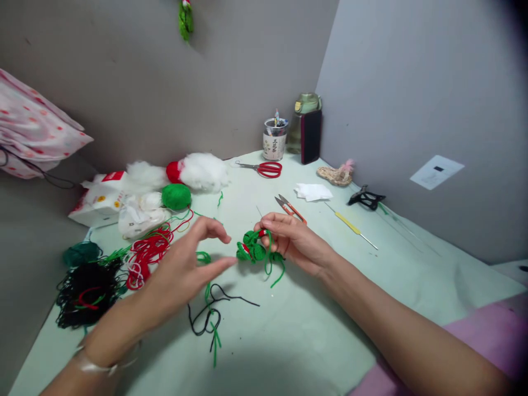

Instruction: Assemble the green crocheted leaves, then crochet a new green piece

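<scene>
My right hand (293, 241) pinches a small green crochet piece (252, 250) with red and white details, held just above the pale green table (330, 308). Loose green yarn tails (275, 268) hang from it. My left hand (187, 267) hovers just left of the piece with its fingers stretched out and slightly apart, holding nothing; its fingertips almost reach the piece. A thin needle (259, 212) pokes up behind my right fingers.
Black yarn scraps (210, 313), a red yarn tangle (146, 254), a black yarn pile (84, 291) and a green yarn ball (176, 196) lie left. White stuffing (202, 171), red scissors (264, 168), orange snips (291, 209), a yellow-handled hook (350, 224), a jar (274, 139) and a bottle (303, 124) sit behind.
</scene>
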### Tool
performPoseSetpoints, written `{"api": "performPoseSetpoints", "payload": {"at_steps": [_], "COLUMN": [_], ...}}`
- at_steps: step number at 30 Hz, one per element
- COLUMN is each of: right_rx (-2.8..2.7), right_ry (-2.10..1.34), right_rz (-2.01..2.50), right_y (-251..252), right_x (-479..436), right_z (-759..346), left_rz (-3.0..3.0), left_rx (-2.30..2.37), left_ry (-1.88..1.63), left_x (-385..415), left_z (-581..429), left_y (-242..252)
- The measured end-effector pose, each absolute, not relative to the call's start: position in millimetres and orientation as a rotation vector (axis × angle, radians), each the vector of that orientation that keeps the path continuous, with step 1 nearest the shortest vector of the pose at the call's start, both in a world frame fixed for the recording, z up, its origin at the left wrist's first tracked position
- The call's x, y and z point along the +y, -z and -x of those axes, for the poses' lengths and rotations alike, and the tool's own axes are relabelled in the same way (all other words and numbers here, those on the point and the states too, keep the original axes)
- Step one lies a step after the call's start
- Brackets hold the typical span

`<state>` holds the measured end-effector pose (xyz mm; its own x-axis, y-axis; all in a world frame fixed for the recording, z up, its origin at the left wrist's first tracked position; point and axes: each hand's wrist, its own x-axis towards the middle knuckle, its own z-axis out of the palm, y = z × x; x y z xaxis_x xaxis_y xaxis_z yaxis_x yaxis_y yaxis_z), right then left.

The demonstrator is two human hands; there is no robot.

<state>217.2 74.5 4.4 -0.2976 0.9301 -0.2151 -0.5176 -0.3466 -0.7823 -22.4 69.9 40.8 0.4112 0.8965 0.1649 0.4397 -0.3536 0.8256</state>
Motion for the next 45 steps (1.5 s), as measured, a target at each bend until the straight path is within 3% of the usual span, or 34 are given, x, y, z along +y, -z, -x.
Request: {"api": "performPoseSetpoints", "payload": {"at_steps": [4, 9, 20, 31, 36, 45], "right_rx": [-0.605, -0.604, -0.796, -1.413, -1.333, -1.349], "right_ry": [-1.873, -1.870, -1.606, -1.689, -1.655, -1.792], "right_rz": [0.742, 0.696, 0.978, 0.706, 0.791, 0.824], "right_y": [-7.2, -12.3, -9.8, -15.6, -14.1, -15.6], "right_x": [71.4, 68.8, 73.1, 55.0, 59.0, 61.4], "right_z": [-215.8, -215.4, -224.4, -208.8, -211.6, -217.0], "left_rz": [-1.914, -1.575, -1.100, -0.897, -0.965, -1.609], "left_rx": [1.125, 1.010, 0.882, 0.777, 0.753, 1.221], "left_ry": [-0.656, -0.778, -0.797, -0.781, -0.765, -0.813], "left_x": [64.3, 63.3, 77.0, 71.3, 71.6, 73.0], "left_z": [-2.7, -11.0, 9.9, 8.3, 12.0, 13.5], "left_y": [-13.0, 2.3, -25.5, -34.9, -32.7, -26.5]}}
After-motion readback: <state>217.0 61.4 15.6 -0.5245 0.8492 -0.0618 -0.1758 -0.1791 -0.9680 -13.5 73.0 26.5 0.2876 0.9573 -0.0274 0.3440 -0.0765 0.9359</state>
